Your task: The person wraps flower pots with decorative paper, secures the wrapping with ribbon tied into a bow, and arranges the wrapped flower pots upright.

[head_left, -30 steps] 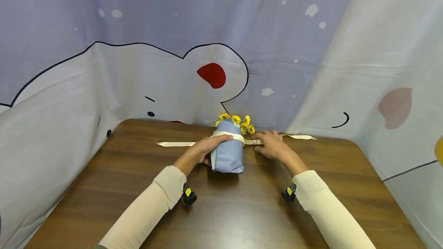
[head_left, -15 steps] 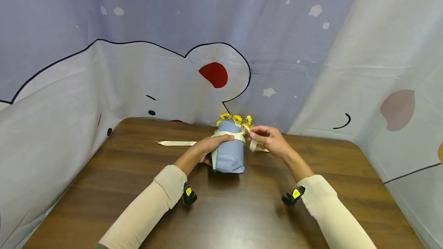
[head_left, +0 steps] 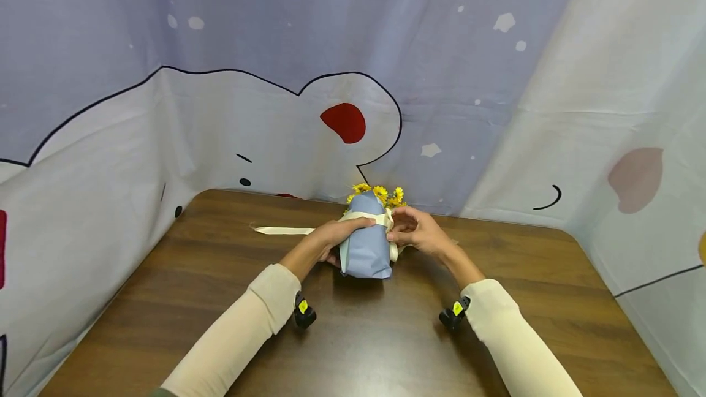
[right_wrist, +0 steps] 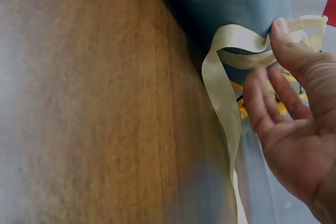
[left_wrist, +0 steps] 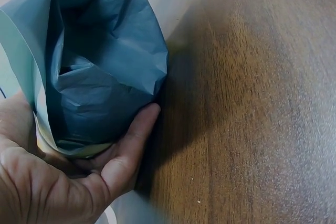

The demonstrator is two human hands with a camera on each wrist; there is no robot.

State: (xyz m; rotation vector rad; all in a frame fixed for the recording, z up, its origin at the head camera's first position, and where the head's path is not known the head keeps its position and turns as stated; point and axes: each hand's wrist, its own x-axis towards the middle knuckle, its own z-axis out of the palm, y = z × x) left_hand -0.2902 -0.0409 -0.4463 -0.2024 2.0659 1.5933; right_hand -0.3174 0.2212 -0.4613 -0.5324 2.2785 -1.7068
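Note:
A bouquet wrapped in blue-grey paper lies with its yellow flowers toward the back of the table. My left hand grips its left side, the thumb across a cream ribbon that circles the wrap. In the left wrist view, fingers curl beneath the wrap's folded paper end. At the bouquet's right side, my right hand pinches the ribbon. The right wrist view shows the ribbon looped by the thumb, with a long tail hanging down; the exact pinch point is partly hidden.
The brown wooden table extends around both forearms. Directly behind its back edge hangs a printed cloth, which also runs along both sides. Each wrist carries a small black camera, such as the left camera.
My right hand has lifted the ribbon's right tail off the table, folded it into a loop and brought it against the bouquet's side. The left hand keeps its grip.

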